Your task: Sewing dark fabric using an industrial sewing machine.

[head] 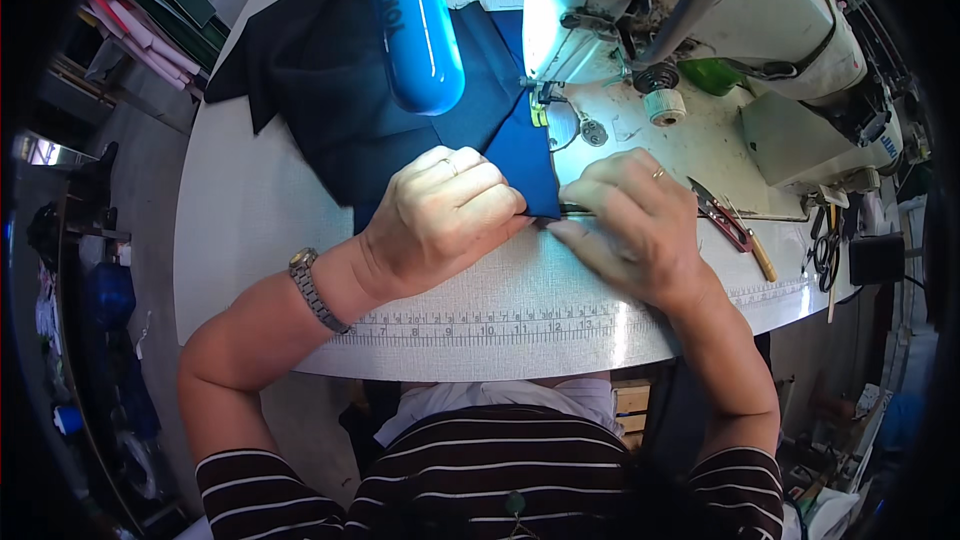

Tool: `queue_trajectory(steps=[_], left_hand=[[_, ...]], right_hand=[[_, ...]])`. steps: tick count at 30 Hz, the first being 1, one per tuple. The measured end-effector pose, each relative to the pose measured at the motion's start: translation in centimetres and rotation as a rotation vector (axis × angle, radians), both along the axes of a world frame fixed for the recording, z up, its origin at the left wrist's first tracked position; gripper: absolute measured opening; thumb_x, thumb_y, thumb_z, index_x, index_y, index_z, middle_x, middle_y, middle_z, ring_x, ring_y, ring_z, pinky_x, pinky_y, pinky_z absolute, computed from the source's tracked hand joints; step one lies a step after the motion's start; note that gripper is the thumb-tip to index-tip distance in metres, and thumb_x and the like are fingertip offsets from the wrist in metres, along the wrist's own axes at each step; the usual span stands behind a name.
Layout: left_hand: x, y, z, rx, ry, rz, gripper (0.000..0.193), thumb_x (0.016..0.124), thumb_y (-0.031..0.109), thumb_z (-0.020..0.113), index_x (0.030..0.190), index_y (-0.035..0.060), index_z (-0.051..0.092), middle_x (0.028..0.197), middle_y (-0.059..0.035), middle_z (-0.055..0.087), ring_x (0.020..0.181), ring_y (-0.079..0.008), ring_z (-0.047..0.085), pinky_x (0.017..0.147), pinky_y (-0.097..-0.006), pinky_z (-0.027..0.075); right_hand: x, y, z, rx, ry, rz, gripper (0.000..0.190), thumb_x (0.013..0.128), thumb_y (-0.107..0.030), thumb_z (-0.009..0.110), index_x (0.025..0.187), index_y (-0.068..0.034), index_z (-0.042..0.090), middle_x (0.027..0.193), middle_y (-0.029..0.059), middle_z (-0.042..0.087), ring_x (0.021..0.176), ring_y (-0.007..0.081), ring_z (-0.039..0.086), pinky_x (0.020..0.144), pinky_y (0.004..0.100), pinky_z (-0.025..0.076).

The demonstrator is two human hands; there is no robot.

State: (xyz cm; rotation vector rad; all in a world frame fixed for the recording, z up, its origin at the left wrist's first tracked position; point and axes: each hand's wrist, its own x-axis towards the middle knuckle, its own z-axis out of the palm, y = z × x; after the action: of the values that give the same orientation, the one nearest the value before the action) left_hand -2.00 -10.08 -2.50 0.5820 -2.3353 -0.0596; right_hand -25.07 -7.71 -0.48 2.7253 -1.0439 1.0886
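Note:
Dark navy fabric (337, 90) lies spread over the left of the sewing table, with a brighter blue piece (525, 157) at its right edge. My left hand (450, 210), curled with thumb and forefinger pinched, grips the lower edge of the blue piece. Close to that corner is my right hand (630, 221), blurred, its thumb and fingers apart with nothing seen between them. The presser foot (538, 109) of an industrial sewing machine (577, 7) stands at the fabric's right edge, above my hands. Whether it is down on the cloth, I cannot tell.
A blue lamp or cylinder (420, 37) hangs over the fabric. Thread snips (724, 217) and a wooden-handled awl-like tool (761, 255) lie right of my right hand. Black-handled scissors (826, 247) are further right. A printed ruler (487, 330) runs along the front edge.

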Motion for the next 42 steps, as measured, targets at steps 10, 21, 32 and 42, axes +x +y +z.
queue_trajectory(steps=[10, 21, 32, 42], left_hand=[[0.0, -0.8, 0.9, 0.232, 0.057, -0.111, 0.029, 0.074, 0.02, 0.081, 0.092, 0.0045, 0.065, 0.093, -0.0106, 0.06, 0.091, -0.0291, 0.06, 0.081, -0.0382, 0.046], [0.7, -1.0, 0.5, 0.344, -0.212, 0.018, 0.036, 0.086, 0.025, 0.07, 0.115, 0.0062, 0.058, 0.118, -0.0152, 0.052, 0.12, -0.0311, 0.05, 0.103, -0.0471, 0.037], [1.0, -4.8, -0.2, 0.429, -0.171, 0.014, 0.044, 0.09, 0.033, 0.067, 0.118, 0.0006, 0.056, 0.129, -0.0199, 0.052, 0.121, -0.0374, 0.053, 0.103, -0.0431, 0.044], [1.4, -7.7, -0.6, 0.216, -0.388, 0.133, 0.066, 0.092, 0.047, 0.061, 0.143, 0.0069, 0.05, 0.148, -0.0215, 0.044, 0.141, -0.037, 0.037, 0.118, -0.0468, 0.028]], right_hand=[[-0.1, 0.8, -0.3, -0.091, 0.277, 0.113, 0.022, 0.069, -0.008, 0.073, 0.09, -0.005, 0.068, 0.087, 0.0046, 0.064, 0.076, 0.0185, 0.063, 0.062, 0.0304, 0.051], [-0.3, 1.1, -0.3, 0.118, 0.22, 0.099, 0.026, 0.071, -0.012, 0.076, 0.095, -0.006, 0.068, 0.088, 0.0039, 0.062, 0.079, 0.0196, 0.059, 0.062, 0.0309, 0.05], [-0.1, -0.2, -0.3, 0.141, 0.245, -0.03, 0.034, 0.077, -0.025, 0.078, 0.104, -0.007, 0.07, 0.091, 0.0041, 0.058, 0.081, 0.02, 0.058, 0.061, 0.0328, 0.048], [0.3, -1.2, -0.5, 0.185, 0.28, -0.126, 0.05, 0.078, -0.039, 0.077, 0.115, -0.007, 0.068, 0.098, 0.0065, 0.056, 0.09, 0.0229, 0.056, 0.072, 0.0355, 0.049]])
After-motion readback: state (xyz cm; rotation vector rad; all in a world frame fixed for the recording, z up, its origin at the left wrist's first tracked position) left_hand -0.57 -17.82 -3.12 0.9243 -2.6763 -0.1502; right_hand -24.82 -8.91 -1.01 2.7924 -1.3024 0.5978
